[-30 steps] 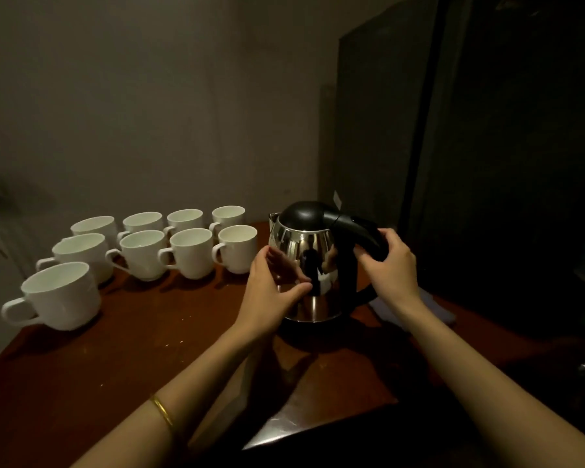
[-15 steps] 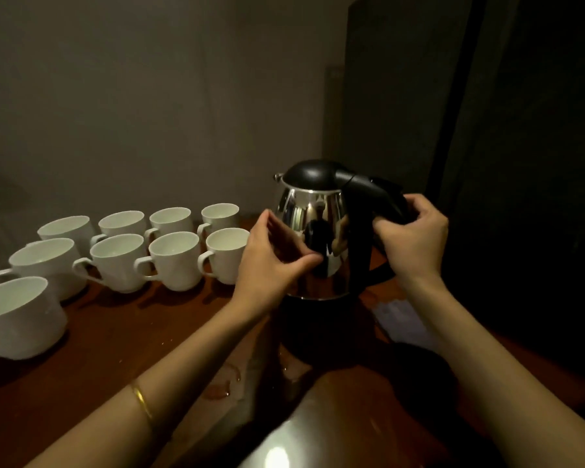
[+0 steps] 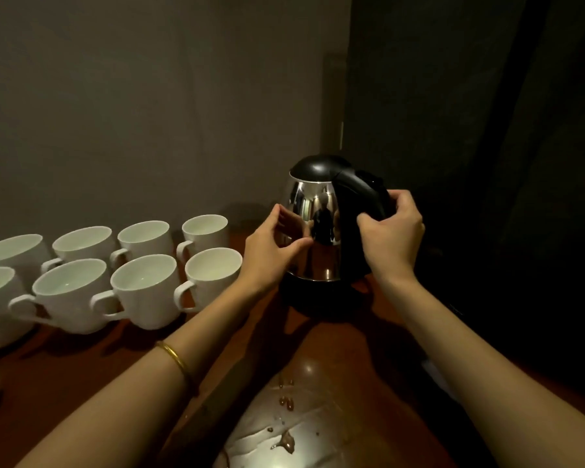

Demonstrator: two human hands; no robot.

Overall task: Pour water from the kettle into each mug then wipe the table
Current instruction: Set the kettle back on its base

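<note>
Right hand (image 3: 390, 236) grasps the handle of one steel kettle (image 3: 313, 224), upright at the table's (image 3: 81, 366) back right; left hand (image 3: 272, 246) rests flat-fingered against its side. Eight white mugs (image 3: 142, 288) show leftward, some cropped.

Looks like a dim hospitality or pantry corner, perhaps a hotel or office tea station. Dark polished wooden table (image 3: 81, 383) against a plain grey wall (image 3: 149, 96). Many identical white mugs (image 3: 142, 288) ranked in rows at left. Steel electric kettle (image 3: 318, 224) on its black base at far right. Dark panel (image 3: 470, 130) at right.
</note>
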